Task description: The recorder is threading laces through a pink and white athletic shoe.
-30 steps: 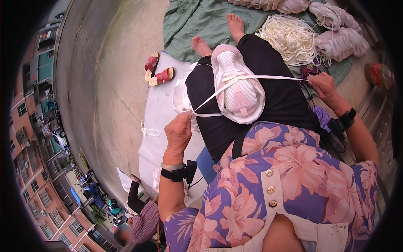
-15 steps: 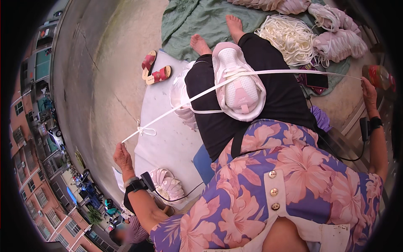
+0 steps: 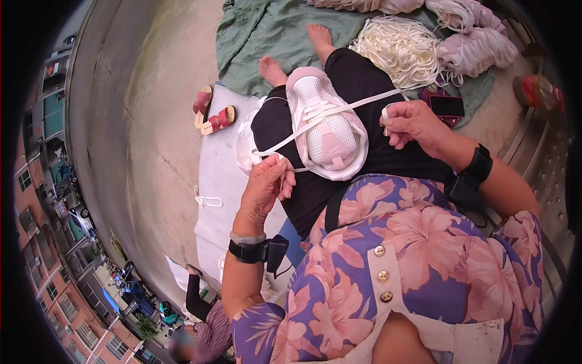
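Note:
A pink-and-white mesh sneaker (image 3: 332,144) rests on my lap between my thighs, its toe pointing away from me. A flat white shoelace (image 3: 376,99) runs across its upper, with a strand out to either side. My left hand (image 3: 264,183) is closed in a pinch on the lace, just left of the shoe. On the right, beyond the shoe's side, my right hand (image 3: 419,126) pinches the other part of the lace between thumb and forefinger. Both hands are raised above my black trousers (image 3: 379,136).
A heap of cream laces (image 3: 397,51) and bundled pink shoe pieces (image 3: 476,51) lie on a green cloth (image 3: 251,42). Near it are a phone (image 3: 447,106) and a jar (image 3: 533,92). Red sandals (image 3: 218,120) stand left, beside a white sheet (image 3: 221,164). Another person (image 3: 212,324) sits lower left.
Both hands came inward from wide apart, the left up and rightward, the right leftward toward the shoe. The lace, stretched long and taut before, now spans a shorter distance.

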The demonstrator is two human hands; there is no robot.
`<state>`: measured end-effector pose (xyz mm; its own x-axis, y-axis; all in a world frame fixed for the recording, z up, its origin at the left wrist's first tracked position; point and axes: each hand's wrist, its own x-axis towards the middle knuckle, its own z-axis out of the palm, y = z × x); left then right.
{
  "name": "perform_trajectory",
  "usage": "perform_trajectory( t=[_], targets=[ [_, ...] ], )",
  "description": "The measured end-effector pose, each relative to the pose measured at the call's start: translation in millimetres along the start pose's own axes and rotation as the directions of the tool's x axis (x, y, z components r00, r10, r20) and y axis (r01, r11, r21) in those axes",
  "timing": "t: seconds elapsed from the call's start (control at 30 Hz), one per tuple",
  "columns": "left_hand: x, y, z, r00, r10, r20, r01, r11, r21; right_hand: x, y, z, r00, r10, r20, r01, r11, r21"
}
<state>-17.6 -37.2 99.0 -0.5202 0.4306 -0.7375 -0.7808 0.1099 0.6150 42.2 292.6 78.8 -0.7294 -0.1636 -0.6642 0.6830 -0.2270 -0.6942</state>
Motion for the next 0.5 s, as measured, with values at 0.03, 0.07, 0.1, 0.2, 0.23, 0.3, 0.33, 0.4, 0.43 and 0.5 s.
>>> perform_trajectory(
  t=[0.03, 0.07, 0.1, 0.2, 0.23, 0.3, 0.33, 0.4, 0.43, 0.5],
  targets=[
    [10, 1, 9, 0.999, -0.017, 0.035, 0.018, 1.0, -0.018, 9, -2, 9, 1.0, -0.001, 0.01, 0.001, 1.0, 0.029],
    [18, 5, 17, 1.0, -0.014, -0.005, 0.014, 1.0, -0.022, 18, -3, 16, 1.0, -0.001, 0.002, 0.001, 0.999, 0.035],
    [25, 9, 18, 1.0, -0.019, 0.002, 0.019, 1.0, -0.016, 28, -4, 21, 0.998, -0.063, 0.004, 0.063, 0.997, 0.037],
    [37, 13, 21, 0.996, 0.057, -0.066, -0.054, 0.997, 0.049, 48, -10, 35, 0.982, -0.184, -0.03, 0.185, 0.982, 0.04],
    [39, 13, 21, 0.996, 0.055, -0.065, -0.052, 0.997, 0.052, 52, -10, 39, 0.976, -0.213, -0.051, 0.215, 0.976, 0.032],
    [43, 12, 20, 0.969, 0.179, -0.17, -0.176, 0.984, 0.031, 54, -9, 46, 0.97, -0.227, -0.082, 0.231, 0.972, 0.043],
    [41, 14, 24, 0.962, 0.203, -0.181, -0.202, 0.979, 0.028, 53, -8, 47, 0.964, -0.24, -0.115, 0.247, 0.968, 0.05],
    [38, 13, 28, 0.951, 0.244, -0.191, -0.236, 0.97, 0.064, 50, -7, 47, 0.962, -0.245, -0.123, 0.252, 0.967, 0.042],
    [36, 13, 30, 0.937, 0.288, -0.2, -0.273, 0.957, 0.098, 48, -7, 46, 0.959, -0.253, -0.129, 0.259, 0.965, 0.031],
    [31, 14, 32, 0.932, 0.293, -0.215, -0.274, 0.955, 0.114, 47, -6, 44, 0.957, -0.255, -0.137, 0.263, 0.964, 0.037]
  ],
)
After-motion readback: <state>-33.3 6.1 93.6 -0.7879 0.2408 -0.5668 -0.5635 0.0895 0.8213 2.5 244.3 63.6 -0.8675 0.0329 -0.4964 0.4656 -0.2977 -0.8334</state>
